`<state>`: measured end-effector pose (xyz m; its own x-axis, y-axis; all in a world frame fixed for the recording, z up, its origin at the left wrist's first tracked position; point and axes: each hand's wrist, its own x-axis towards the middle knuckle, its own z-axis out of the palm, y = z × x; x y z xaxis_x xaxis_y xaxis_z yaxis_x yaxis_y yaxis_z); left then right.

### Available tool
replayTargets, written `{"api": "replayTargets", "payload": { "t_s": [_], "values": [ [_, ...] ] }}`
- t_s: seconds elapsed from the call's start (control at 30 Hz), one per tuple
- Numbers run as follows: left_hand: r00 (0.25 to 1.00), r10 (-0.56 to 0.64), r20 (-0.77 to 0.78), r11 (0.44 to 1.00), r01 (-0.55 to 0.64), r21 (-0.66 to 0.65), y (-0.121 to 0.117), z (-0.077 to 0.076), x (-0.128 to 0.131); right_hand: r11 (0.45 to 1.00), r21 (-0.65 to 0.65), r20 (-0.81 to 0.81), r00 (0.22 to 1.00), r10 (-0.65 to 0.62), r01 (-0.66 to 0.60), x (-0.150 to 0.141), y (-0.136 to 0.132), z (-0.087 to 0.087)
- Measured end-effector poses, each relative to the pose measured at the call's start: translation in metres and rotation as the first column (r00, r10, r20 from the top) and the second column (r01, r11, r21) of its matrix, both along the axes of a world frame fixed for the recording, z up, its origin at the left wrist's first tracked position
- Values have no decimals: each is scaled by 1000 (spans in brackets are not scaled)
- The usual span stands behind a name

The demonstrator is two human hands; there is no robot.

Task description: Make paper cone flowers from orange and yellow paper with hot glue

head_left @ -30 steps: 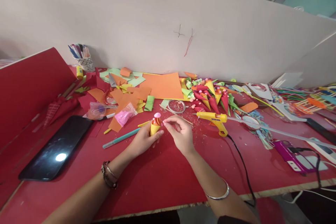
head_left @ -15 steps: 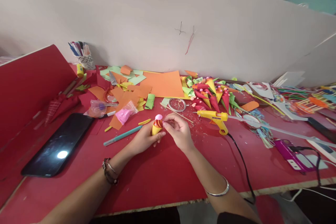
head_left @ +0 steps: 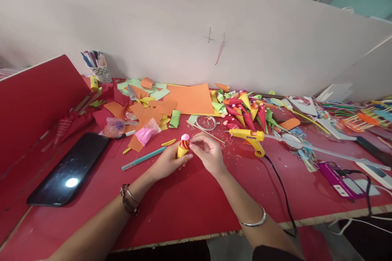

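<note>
My left hand [head_left: 167, 162] is closed around a small yellow paper cone [head_left: 181, 150] with orange paper inside and a pink ball [head_left: 185, 137] at its top. My right hand [head_left: 208, 153] is pinched at the cone's mouth, fingertips touching the pink ball and the orange filling. Both hands rest just above the red table [head_left: 190, 204] near its middle. A yellow glue gun [head_left: 249, 138] lies just right of my right hand, its black cord running to the front edge.
A heap of finished paper cones [head_left: 245, 112] and an orange sheet [head_left: 191, 98] lie behind my hands. A teal pen [head_left: 142, 158], a pink bag [head_left: 146, 132] and a black phone [head_left: 69, 169] sit to the left. A pen cup [head_left: 99, 69] stands at the back left, a purple device [head_left: 339, 181] at the right.
My right fingers moved in from beside the cone to its mouth and now pinch at the pink ball. The left hand kept its hold on the cone.
</note>
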<state>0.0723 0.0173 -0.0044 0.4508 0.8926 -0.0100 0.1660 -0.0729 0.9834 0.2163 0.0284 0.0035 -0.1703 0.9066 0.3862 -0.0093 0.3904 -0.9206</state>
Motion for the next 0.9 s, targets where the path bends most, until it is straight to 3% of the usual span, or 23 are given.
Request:
{"api": "replayTargets", "payload": {
  "t_s": [0.27,0.47,0.6,0.7,0.8,0.9],
  "values": [
    [1000,-26,7,1000,26,10,1,2,0,999,-39,8,1000,1,0,0,-1,0],
    [962,-170,214,963,209,-173,2,2,-8,979,-139,-64,988,143,-150,4,4,-7],
    [907,-298,297,896,373,-240,2,0,-10,873,-223,-63,900,430,-433,3,4,-9],
    [877,-363,315,850,450,-274,1,-4,-9,795,-284,-60,837,543,-536,2,1,-7],
    [889,-320,327,862,417,-289,1,-6,-8,800,-303,-64,848,526,-518,2,-1,-4],
    [895,-325,304,900,392,-191,0,-3,-8,827,-282,-29,866,499,-486,3,-1,1]
  ]
}}
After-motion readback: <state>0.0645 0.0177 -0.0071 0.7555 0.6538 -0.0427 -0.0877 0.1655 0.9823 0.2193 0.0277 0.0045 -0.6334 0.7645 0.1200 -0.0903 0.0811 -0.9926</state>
